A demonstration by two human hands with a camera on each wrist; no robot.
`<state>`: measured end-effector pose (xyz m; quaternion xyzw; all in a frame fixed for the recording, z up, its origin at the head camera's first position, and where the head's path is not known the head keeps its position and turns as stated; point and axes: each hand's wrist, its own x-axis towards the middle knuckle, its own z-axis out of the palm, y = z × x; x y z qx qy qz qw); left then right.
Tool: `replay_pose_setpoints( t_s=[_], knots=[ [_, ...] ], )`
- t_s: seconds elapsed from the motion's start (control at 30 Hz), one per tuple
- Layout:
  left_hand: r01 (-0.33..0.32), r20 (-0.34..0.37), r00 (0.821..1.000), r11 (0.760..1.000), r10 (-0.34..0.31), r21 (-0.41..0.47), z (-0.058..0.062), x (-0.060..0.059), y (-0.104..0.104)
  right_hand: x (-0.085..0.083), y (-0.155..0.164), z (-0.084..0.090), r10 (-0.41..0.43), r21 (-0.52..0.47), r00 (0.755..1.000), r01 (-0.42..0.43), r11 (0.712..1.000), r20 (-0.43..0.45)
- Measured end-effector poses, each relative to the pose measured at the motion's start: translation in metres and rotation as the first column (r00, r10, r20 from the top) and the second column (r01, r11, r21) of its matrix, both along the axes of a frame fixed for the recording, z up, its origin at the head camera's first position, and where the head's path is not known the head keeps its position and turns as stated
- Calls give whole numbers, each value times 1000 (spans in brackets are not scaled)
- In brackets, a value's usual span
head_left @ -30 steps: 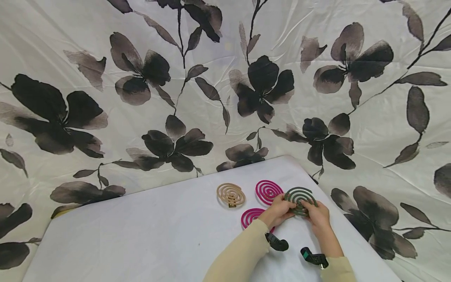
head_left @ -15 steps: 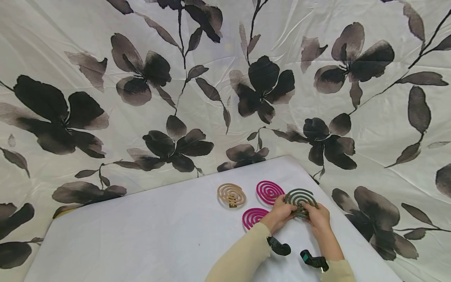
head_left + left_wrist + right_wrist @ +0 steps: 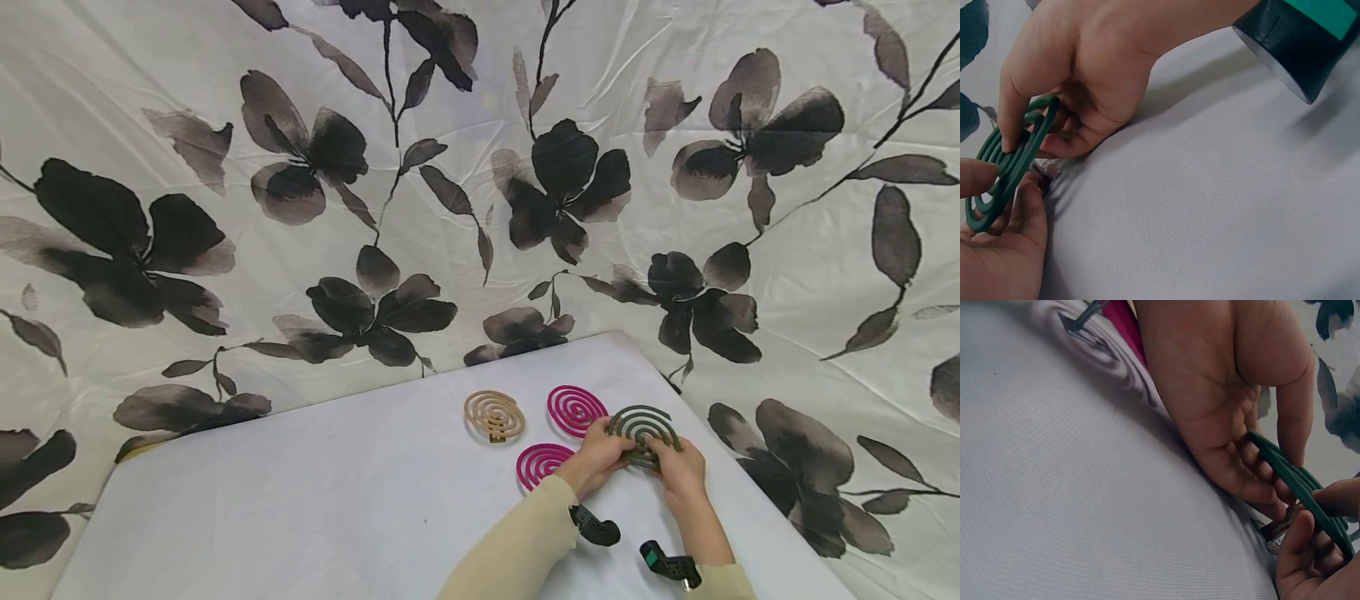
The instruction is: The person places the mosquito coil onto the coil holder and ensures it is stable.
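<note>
where the head view looks down on the white table [image 3: 300,500], the green coil [image 3: 642,429] is held off the surface near the 3 o'clock edge, between the two hands. the left hand [image 3: 600,457] grips it from the 9 o'clock side and the right hand [image 3: 681,468] from the 5 o'clock side, fingers of both curled onto its rim. two pink coils lie flat beside them: the far pink coil [image 3: 575,408] at 10 o'clock of the green one, the near pink coil [image 3: 542,463] at 8 o'clock, partly covered by the left hand. a tan coil [image 3: 494,414] on a small stand sits further toward 9 o'clock. a flowered cloth [image 3: 375,208] fills the background.

in the left wrist view the green coil [image 3: 1007,165] appears nearly edge-on at the 9 o'clock margin, tilted. the hand entering from 12 o'clock [image 3: 1079,75] pinches its upper turns between thumb and fingers, while the other hand [image 3: 997,250] at 7 o'clock cradles its lower edge; the frame cuts this hand off.

in the right wrist view the green coil [image 3: 1307,487] shows edge-on at 4 o'clock, clamped by the fingers of the upper hand [image 3: 1235,400] and by the lower hand [image 3: 1310,562], mostly out of frame. a small metal piece under the coil is too hidden to identify.
</note>
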<state>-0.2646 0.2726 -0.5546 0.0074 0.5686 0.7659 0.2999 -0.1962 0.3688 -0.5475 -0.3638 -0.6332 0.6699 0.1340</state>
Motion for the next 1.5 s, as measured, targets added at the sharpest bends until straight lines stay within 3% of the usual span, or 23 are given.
replay_pose_setpoints(
  t_s=[0.7, 1.17, 1.5],
  knots=[
    [-15, 30, 999, 1000, 16, -20, 2, 1, -6, -3, -6, 4, 6, -51, 1000, -5, 999, 15],
    [-15, 53, 998, 1000, 16, -12, 4, 13, 4, 11, -5, 12, -30, -46, 998, 33, 998, 63],
    [-48, 52, 997, 998, 50, -41, 7, 12, -3, 8, -10, 13, -20, -86, 999, 24, 996, 51]
  ],
)
